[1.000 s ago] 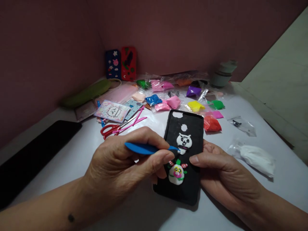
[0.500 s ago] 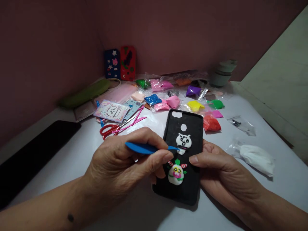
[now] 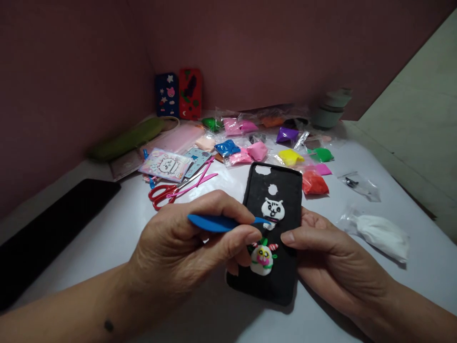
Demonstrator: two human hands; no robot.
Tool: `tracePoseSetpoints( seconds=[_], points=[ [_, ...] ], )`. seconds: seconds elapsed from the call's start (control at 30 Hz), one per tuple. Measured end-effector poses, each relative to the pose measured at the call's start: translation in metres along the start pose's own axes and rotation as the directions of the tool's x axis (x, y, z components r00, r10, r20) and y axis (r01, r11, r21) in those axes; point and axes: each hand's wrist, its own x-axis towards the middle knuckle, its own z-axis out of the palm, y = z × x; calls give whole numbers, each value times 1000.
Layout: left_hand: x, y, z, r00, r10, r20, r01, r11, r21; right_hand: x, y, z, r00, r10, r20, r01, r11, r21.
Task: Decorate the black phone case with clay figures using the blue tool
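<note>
Pinched between the thumb and fingers of my left hand (image 3: 200, 238) is a blue clay modelling tool (image 3: 214, 223), its thin tip over the lower body of a white clay cat-like figure (image 3: 273, 209). That figure sits on a black phone case (image 3: 282, 281), which my right hand (image 3: 339, 257) grips by its right edge, thumb on the face and fingers behind. Lower on the case is a second white clay figure (image 3: 262, 261) with a yellow and pink face, green leaf and striped horns. Whether the tool's tip touches the clay is hard to tell.
Red-handled scissors (image 3: 162, 193), pink tools (image 3: 200, 181) and a character card (image 3: 167, 165) lie left of the case. Behind are bagged clays, including a blue pack (image 3: 227, 147). White bagged clay (image 3: 382, 236) lies right. Decorated blue (image 3: 167, 95) and red (image 3: 190, 94) cases lean on the wall.
My left hand and the blue modelling tool have shifted slightly right, the tip moving across the cat-like figure's lower body. My right hand and the case stay nearly still.
</note>
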Motion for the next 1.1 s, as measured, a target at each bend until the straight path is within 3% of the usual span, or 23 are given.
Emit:
tracePoseSetpoints(
  seconds=[0.33,0.67,1.0,1.1],
  points=[
    [4,6,-1,1000,-6,30,3,997,81,-1,1,-3,999,-2,-37,3,1000,20],
    [0,5,2,999,-28,-38,27,999,-36,-2,1,-5,1000,7,-24,-7,1000,9],
    [2,-6,4,999,40,12,-39,996,-75,-1,1,-1,1000,3,-29,-2,1000,24],
    [2,-4,4,1000,10,17,-9,999,-44,-1,1,-2,1000,-1,-29,2,1000,23]
  ],
)
